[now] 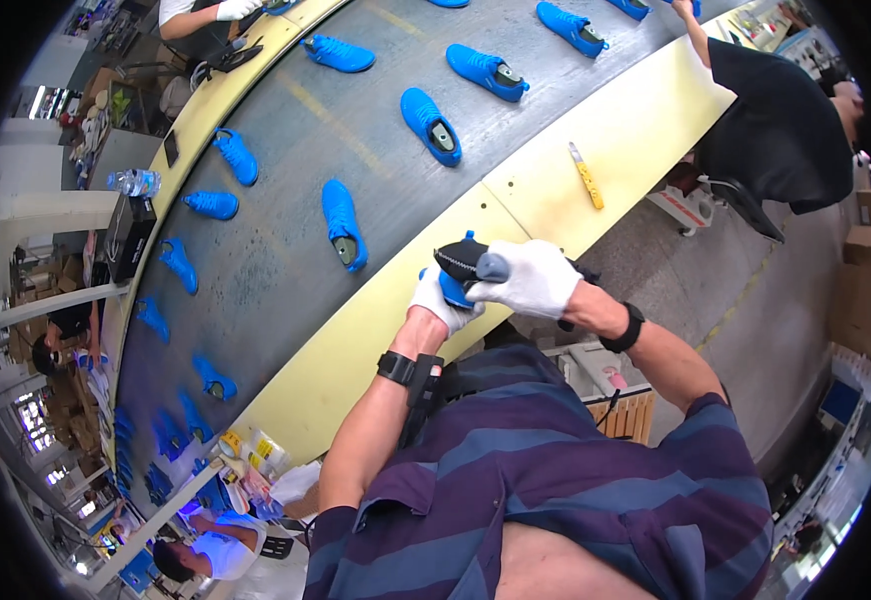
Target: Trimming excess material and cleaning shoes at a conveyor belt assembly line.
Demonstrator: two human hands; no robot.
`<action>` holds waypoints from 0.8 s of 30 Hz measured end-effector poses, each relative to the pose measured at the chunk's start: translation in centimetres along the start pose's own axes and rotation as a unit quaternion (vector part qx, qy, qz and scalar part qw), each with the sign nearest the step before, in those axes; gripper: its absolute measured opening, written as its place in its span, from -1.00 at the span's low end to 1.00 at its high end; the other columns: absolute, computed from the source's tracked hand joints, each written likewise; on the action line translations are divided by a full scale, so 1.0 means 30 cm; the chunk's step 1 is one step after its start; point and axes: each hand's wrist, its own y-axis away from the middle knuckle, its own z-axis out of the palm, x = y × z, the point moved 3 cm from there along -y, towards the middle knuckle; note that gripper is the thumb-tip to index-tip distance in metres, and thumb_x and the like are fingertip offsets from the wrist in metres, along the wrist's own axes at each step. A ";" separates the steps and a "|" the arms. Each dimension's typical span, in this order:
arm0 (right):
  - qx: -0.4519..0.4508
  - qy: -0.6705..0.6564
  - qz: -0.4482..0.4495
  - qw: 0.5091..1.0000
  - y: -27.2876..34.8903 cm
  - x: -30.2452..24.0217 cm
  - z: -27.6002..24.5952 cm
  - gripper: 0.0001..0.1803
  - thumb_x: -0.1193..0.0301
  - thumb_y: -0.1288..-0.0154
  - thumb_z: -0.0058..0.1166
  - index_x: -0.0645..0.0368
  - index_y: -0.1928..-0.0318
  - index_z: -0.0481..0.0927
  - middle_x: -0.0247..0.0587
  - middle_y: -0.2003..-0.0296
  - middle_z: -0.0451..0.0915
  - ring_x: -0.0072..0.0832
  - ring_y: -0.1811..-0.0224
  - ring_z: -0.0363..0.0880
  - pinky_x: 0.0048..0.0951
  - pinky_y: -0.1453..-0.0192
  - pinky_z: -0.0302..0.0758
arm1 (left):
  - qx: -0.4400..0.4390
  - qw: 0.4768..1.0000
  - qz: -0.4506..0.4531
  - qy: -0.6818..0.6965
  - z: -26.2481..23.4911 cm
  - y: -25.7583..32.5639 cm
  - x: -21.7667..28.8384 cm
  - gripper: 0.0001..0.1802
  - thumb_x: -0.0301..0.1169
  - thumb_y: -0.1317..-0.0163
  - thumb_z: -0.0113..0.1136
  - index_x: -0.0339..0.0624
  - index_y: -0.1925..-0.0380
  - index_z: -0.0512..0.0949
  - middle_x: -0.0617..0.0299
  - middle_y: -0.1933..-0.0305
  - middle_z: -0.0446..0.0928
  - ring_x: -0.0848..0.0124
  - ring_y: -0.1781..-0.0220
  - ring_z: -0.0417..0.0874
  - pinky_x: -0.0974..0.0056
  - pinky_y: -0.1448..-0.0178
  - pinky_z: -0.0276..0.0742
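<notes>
Blue shoe [453,289]: over cream counter [540,190] | left hand [439,304]: wrapped round shoe | right hand [538,280]: pinching grey-and-black stitched piece [458,260] | handling: likely light, soft upper; best held by sides

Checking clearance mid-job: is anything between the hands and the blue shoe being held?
Nothing visible between the left hand and the blue shoe it holds. A black piece with a zigzag line, held in the right hand, covers part of the shoe in this view.
</notes>
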 end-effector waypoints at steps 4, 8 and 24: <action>0.007 -0.020 0.049 0.999 -0.049 0.054 -0.040 -0.45 -0.07 -0.33 0.29 0.01 -0.15 0.75 -0.02 0.17 0.78 -0.06 0.13 0.77 -0.20 0.01 0.65 | 0.004 0.998 0.025 -0.054 -0.058 -0.038 -0.025 -0.56 0.14 -0.59 -0.28 0.26 -0.07 0.52 0.31 0.12 0.65 0.21 0.26 0.59 0.07 0.36 0.43; 0.072 -0.027 0.058 0.995 -0.046 0.130 -0.079 -0.52 -0.07 -0.32 0.34 0.13 0.16 0.76 -0.05 0.30 0.75 -0.12 0.25 0.76 -0.18 0.13 0.62 | 0.044 0.997 0.028 -0.057 0.031 0.021 -0.027 -0.56 0.09 -0.65 -0.33 0.17 -0.07 0.50 0.23 0.14 0.63 0.18 0.31 0.58 0.13 0.48 0.47; 0.007 0.133 0.076 0.988 -0.259 0.310 -0.009 -0.44 -0.13 -0.31 0.25 0.11 0.01 0.78 0.03 0.17 0.78 0.00 0.09 0.76 -0.10 -0.05 0.64 | -0.111 0.991 0.062 0.046 -0.142 0.200 0.015 -0.49 0.02 -0.64 -0.25 -0.07 -0.22 0.49 -0.04 0.00 0.61 0.05 0.14 0.66 0.12 0.41 0.53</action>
